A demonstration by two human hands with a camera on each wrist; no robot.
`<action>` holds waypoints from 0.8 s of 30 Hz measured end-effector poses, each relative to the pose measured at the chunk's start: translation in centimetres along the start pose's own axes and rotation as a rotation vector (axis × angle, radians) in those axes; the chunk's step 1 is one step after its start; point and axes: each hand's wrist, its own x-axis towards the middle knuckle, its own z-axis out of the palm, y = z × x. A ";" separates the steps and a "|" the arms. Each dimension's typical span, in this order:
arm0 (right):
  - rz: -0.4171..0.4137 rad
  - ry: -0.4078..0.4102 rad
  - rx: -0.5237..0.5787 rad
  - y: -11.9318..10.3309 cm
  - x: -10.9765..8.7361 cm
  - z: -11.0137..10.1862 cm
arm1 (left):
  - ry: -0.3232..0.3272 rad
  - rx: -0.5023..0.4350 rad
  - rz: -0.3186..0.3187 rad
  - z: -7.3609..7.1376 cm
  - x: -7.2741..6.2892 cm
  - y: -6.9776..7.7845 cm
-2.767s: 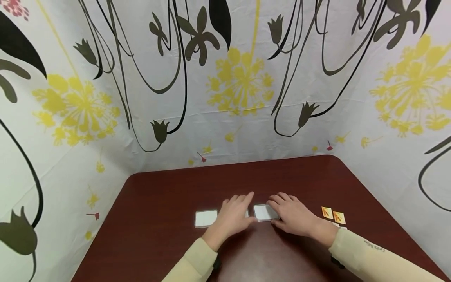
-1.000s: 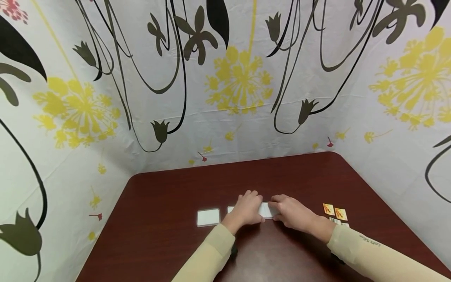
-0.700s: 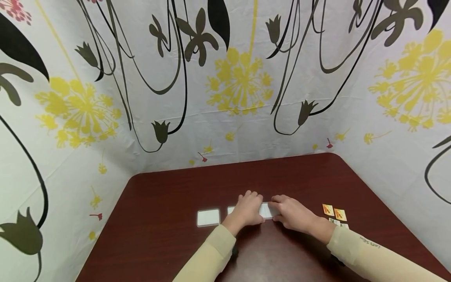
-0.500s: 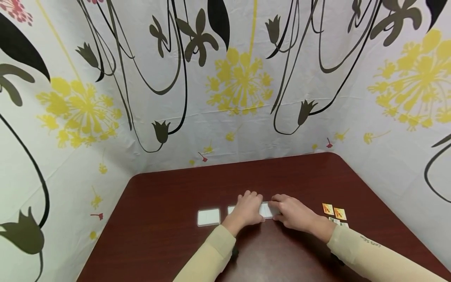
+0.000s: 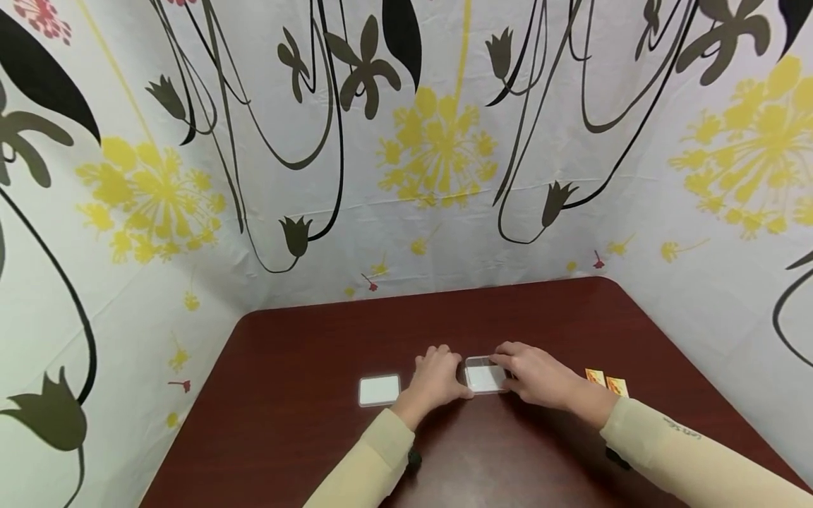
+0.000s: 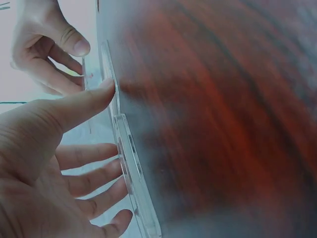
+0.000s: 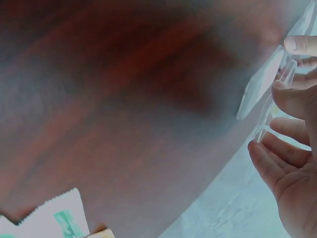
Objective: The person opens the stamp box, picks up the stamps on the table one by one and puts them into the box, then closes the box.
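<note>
Above the table, my right hand [image 5: 536, 374] pinches a clear plastic cover [image 7: 269, 105] between thumb and fingers. The cover is tilted up off a flat clear case with a white insert [image 5: 488, 379]. My left hand [image 5: 433, 377] is at that case's left side with its fingers spread; in the left wrist view its thumb [image 6: 94, 99] touches the edge of the case. A second clear case [image 6: 137, 181] lies under the left hand, mostly hidden in the head view. Farther left lies a third case with a white insert [image 5: 379, 390].
Two small orange-and-yellow picture squares [image 5: 616, 386] lie on the dark red table [image 5: 305, 353] beyond the right forearm. A white, green-printed piece with a serrated edge [image 7: 64, 215] lies near them. Patterned cloth [image 5: 432, 247] hangs around the table's back and sides.
Both hands gripped the right-hand case half a second ago. The clear cover has since come up in my right hand, and my left fingers have loosened and shifted slightly left.
</note>
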 end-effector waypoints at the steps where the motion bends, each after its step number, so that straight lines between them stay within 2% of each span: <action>1: -0.001 -0.002 -0.006 0.1 0.1 -0.1 | 0.006 -0.015 -0.011 0.0 0.0 -0.1; 7: -0.018 0.000 -0.020 0.8 1.1 -0.9 | 0.022 -0.053 -0.035 0.2 0.1 -0.2; 14: 0.029 -0.023 -0.032 1.8 2.4 -1.4 | 0.029 -0.038 -0.041 0.3 -0.1 0.2; 24: 0.089 -0.078 -0.010 3.5 5.2 -0.5 | 0.017 -0.003 -0.048 0.1 -0.2 0.6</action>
